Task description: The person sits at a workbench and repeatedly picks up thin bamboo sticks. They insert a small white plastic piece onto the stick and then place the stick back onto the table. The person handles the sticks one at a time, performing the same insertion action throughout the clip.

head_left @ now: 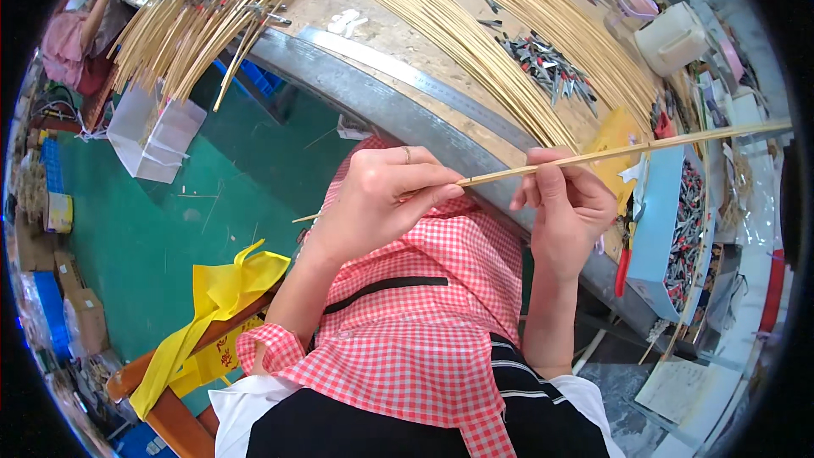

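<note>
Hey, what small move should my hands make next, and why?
Perhaps slide your right hand farther rightward along the thin strip, for steadier support: it and your left hand pinch the strip close together, while a long stretch runs out past the right hand.

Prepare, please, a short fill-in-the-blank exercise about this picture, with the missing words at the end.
1. The left hand and the right hand hold a thin stick; the ring is on the ____ hand.
2. The floor is ____.
3. The cloth on the brown chair is ____.
4. The hand nearer to the light blue box is the ____ one.
Missing words: left; green; yellow; right.
</note>
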Tool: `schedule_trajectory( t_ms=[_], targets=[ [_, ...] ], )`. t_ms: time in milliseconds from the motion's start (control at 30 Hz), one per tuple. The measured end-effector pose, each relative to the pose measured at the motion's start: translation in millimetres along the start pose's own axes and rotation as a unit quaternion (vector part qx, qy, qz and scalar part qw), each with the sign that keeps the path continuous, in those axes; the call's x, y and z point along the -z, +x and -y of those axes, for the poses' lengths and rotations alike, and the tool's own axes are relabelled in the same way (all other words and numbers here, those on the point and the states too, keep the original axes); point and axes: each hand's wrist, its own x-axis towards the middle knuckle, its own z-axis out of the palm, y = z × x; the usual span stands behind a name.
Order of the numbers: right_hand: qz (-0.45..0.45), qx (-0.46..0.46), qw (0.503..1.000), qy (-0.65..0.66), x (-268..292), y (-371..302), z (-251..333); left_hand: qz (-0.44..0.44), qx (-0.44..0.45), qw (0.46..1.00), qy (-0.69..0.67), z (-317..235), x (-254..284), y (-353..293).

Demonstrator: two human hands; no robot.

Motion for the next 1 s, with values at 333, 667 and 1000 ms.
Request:
schedule_trajectory(
  t_ms=[333,667,1000],
  targets=[
    [0.004,-0.025,1.000,0.012,8.1,0.1,-7.5,0.056,-0.013,0.998,0.031,12.4,3.5,-1.1],
    [0.140,0.036,0.989,-0.036,2.9,-1.2,-21.4,0.172,0.156,0.931,-0.280,19.2,2.7,0.1],
    [0.105,0.017,0.847,-0.520,82.6,114.5,-59.5,0.043,0.210,0.958,-0.191,29.5,6.8,-2.0]
  ],
)
